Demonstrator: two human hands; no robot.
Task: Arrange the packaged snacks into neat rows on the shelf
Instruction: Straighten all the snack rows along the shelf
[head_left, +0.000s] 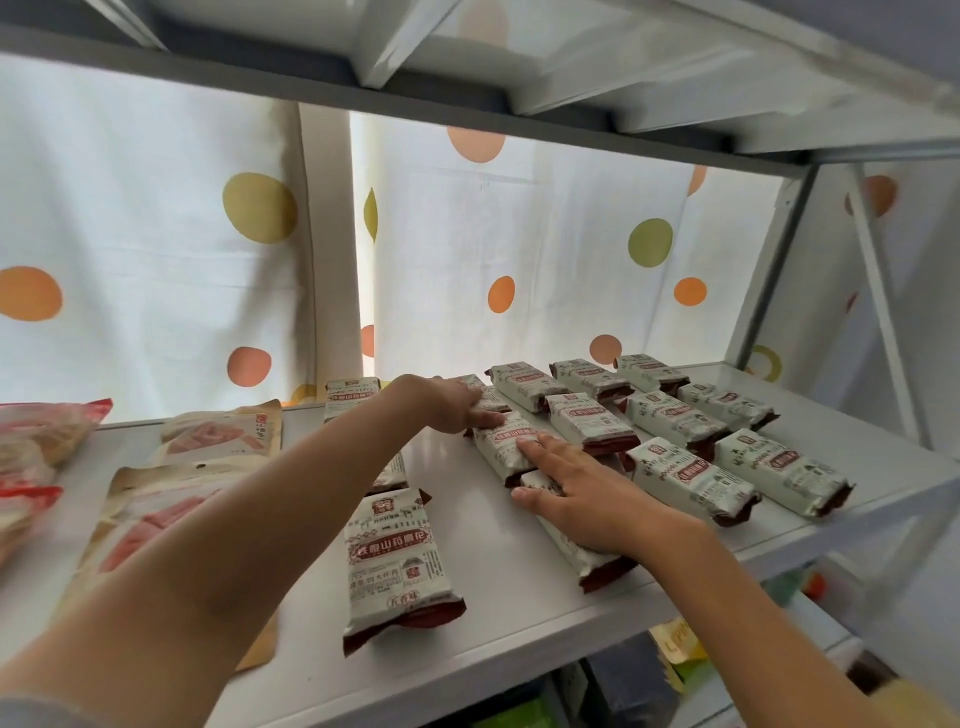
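Snack packs (691, 480): roughly fourteen | tan pouches (221, 434): two | both hands' fingers (545, 448) flat on packs

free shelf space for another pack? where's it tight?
Bare strip on the shelf between the lone near pack and the column under the right hand. Crowded: the rows of packs to the right; flat pouches fill the left. Left hand reaches to a far pack.

Bright backlight through curtain (467, 260), edges warped
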